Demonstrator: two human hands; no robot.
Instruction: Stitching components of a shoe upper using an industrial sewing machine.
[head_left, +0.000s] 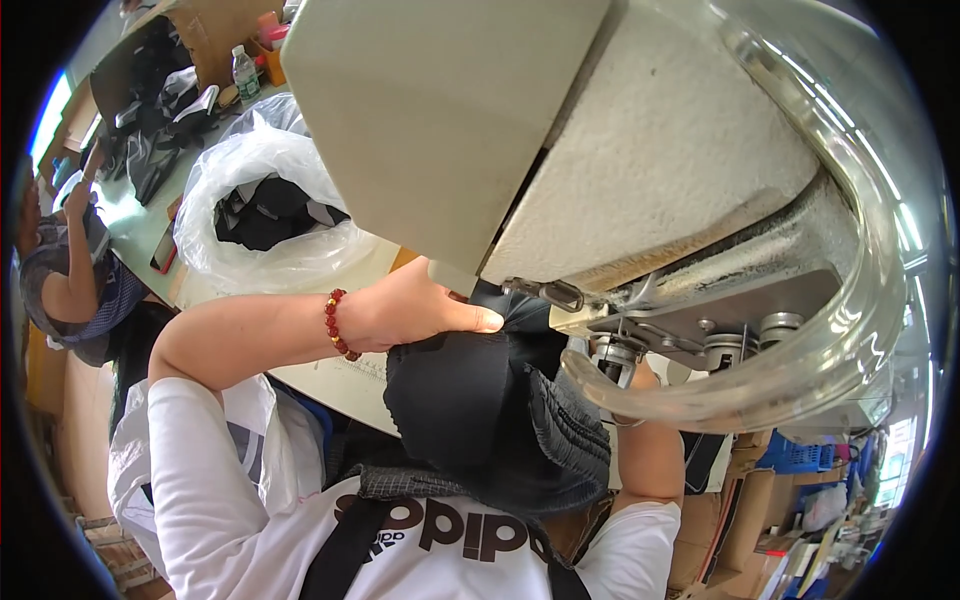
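Cardboard boxes and a blue crate [800, 457] crowded the far right of the workroom, while on the left a co-worker [75, 285] sat at a pale green table whose edge ran past our own bench. Over our white tabletop [345, 390] the sewing machine [430, 130] took up most of the upper middle, its slanted housing reaching down close to our left hand [425, 305]. Black cloth [450, 390] lay under our hands at the machine's working end, its plain upper part near the metal fittings [615, 355] and its ribbed grey band [570, 430] hanging toward our lap, past the front edge of the bench. Our left thumb stretched along the top of the cloth, touching it; the fingers were largely hidden, so we could not tell whether they pinched it. Our right hand [645, 378] was mostly hidden behind the fittings and the curved clear guard [880, 290], and we could not tell how its fingers stood. Room for moving was tight there: only a small gap parted the thumb from the fittings. Behind our left forearm, a translucent bag [195, 235] of dark pieces [270, 215] bulged near the housing's edge, leaving a strip of tabletop between bag and forearm.
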